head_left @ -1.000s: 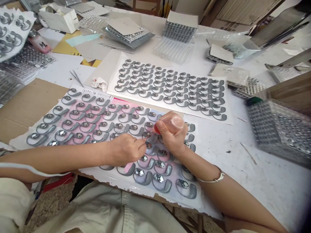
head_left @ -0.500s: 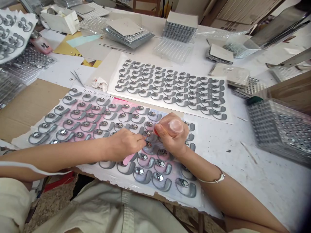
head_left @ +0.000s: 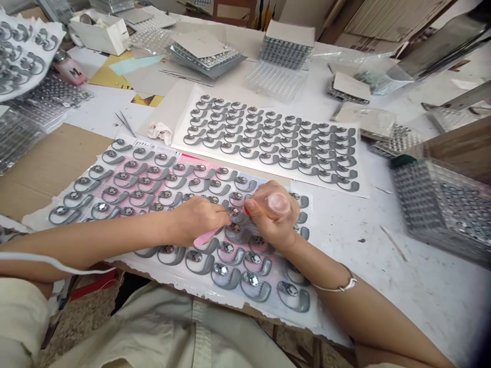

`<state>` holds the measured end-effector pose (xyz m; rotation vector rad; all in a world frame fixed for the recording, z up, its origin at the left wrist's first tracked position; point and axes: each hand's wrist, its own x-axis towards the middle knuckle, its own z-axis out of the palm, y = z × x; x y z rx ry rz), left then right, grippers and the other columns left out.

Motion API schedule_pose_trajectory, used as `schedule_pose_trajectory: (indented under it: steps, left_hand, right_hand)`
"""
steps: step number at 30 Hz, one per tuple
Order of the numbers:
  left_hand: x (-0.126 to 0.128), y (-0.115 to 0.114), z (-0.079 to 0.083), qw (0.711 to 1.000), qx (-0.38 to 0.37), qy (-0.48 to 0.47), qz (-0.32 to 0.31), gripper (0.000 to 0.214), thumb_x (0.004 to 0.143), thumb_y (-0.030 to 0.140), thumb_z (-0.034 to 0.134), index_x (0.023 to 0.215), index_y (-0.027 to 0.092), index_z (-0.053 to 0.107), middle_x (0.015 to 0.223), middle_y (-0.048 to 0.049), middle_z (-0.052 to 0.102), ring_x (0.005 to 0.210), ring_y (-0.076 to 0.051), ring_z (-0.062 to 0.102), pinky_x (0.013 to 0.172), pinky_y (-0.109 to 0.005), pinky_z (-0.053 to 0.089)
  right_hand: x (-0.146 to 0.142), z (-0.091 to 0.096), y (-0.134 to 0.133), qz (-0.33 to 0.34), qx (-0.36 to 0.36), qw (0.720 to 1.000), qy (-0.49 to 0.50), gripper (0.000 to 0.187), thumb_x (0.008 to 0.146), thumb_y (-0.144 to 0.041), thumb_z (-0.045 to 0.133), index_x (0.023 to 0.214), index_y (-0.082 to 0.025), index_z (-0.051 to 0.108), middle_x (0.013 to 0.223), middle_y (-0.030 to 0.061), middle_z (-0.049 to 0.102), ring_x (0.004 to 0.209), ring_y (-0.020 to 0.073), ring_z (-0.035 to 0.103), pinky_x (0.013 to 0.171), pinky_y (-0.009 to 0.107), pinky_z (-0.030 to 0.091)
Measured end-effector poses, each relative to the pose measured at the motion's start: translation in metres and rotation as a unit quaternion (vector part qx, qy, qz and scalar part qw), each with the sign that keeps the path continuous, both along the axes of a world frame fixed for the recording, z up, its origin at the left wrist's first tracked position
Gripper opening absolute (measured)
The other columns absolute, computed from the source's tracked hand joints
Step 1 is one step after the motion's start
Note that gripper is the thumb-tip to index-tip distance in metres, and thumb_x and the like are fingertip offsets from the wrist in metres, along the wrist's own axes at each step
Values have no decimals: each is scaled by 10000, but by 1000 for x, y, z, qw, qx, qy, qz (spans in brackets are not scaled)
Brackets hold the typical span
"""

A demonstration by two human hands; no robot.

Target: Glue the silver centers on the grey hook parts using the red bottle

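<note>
My left hand [head_left: 199, 219] is closed in a pinch on a pink stick-like tool [head_left: 205, 238], its fingertips at a grey hook-shaped piece [head_left: 240, 219] on the near sheet [head_left: 172, 276]. Beside it my right hand [head_left: 273, 214] is wrapped round a small clear bottle with a red tip [head_left: 276, 203], the tip pointing down at the same piece. The near sheet carries rows of grey hook-shaped pieces, each with a shiny round stone. A thin bracelet [head_left: 341, 286] is on my right wrist.
A second sheet of grey pieces [head_left: 274, 138] lies behind the near one. Tweezers [head_left: 125, 122] and a crumpled tissue [head_left: 160, 133] lie to its left. Clear trays of stones [head_left: 441, 204] stand at the right, with more trays and boxes [head_left: 286, 43] at the back. Brown cardboard [head_left: 42, 163] lies at the left.
The pink tool now shows under my left hand, which has shifted slightly up and right. My right hand stays at the same piece. The view has tilted a little.
</note>
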<state>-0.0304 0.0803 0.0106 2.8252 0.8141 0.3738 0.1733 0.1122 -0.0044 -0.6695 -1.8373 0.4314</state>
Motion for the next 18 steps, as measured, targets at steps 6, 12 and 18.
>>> schedule_pose_trajectory:
  steps: [6,12,18]
  left_hand:
    - [1,2,0,1000,-23,-11,9,188,811,108,486,907,150,642,845,-73,696,725,-163,662,563,-213,488]
    - [1,4,4,998,-49,-20,13,212,780,84,536,936,148,666,876,-55,712,734,-174,679,577,-233,483]
    - [0,8,6,993,-101,-61,21,223,784,77,554,949,151,685,899,-38,723,755,-157,683,632,-219,503]
  right_hand:
    - [-1,1,0,29,32,999,15,160,771,-114,693,785,-210,565,652,9,565,574,158,515,526,330,450]
    - [-1,3,-2,29,32,999,6,138,776,-122,685,749,-191,568,643,15,562,577,146,508,527,320,439]
    - [0,2,-2,36,6,999,15,126,786,-105,659,732,-186,578,626,23,579,579,153,514,545,328,437]
